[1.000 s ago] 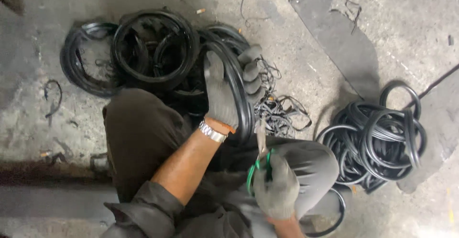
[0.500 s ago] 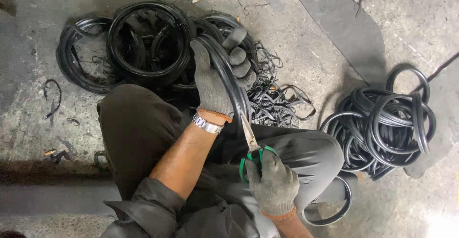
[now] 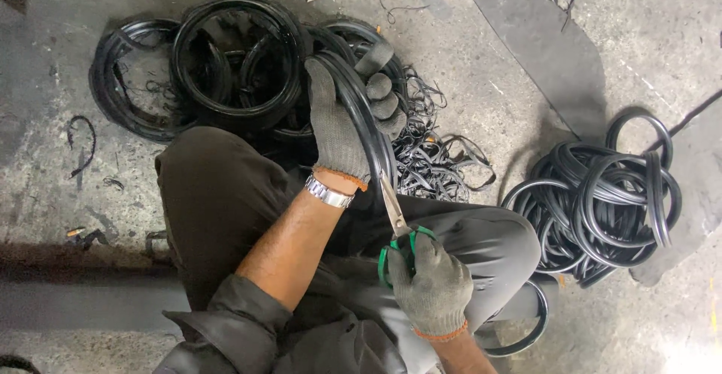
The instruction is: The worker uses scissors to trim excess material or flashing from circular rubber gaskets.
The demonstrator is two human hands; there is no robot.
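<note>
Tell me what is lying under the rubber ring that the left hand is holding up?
Below the rubber ring lie thin black trimmings and more rings on the concrete floor. The left hand and ring cover what lies directly beneath.

I see little free room in the middle: my left hand [image 3: 342, 130] grips a black rubber ring [image 3: 368, 130], and my right hand [image 3: 430, 287] with green-handled scissors [image 3: 397, 227] sits just below it, over my knees. Beyond the left hand, a heap of black rings [image 3: 218, 66] and tangled rubber trimmings [image 3: 436, 160] block the floor. To the right, a second pile of rings [image 3: 602, 201] stands in the way. Bare concrete floor [image 3: 511, 66] lies open between the piles and at far left
</note>
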